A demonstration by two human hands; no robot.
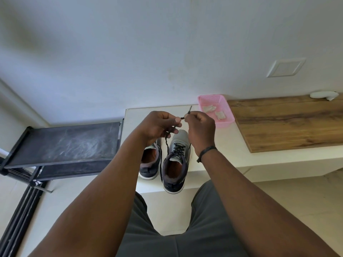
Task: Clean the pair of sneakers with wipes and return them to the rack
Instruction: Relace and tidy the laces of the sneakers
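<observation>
1. The black shoe rack stands at the left, just beside the white ledge; its top shelf is where the pair must end up.
2. The left sneaker sits on the ledge, heel toward the person, partly hidden behind the left forearm.
3. The left hand is raised above the shoes, fingers curled round a dark shoelace that trails down to the right sneaker.
4. The right hand pinches the other end of the lace, its tip poking up past the fingers; the two hands nearly touch.
5. The step looks like tying or tidying the lace. To do it well, keep both ends taut and even, form the knot over the tongue, and hold the shoe flat so it does not tip off the ledge's near edge, which its heel overhangs.
6. The pink basket at the right holds crumpled wipes, near the wooden board.
</observation>
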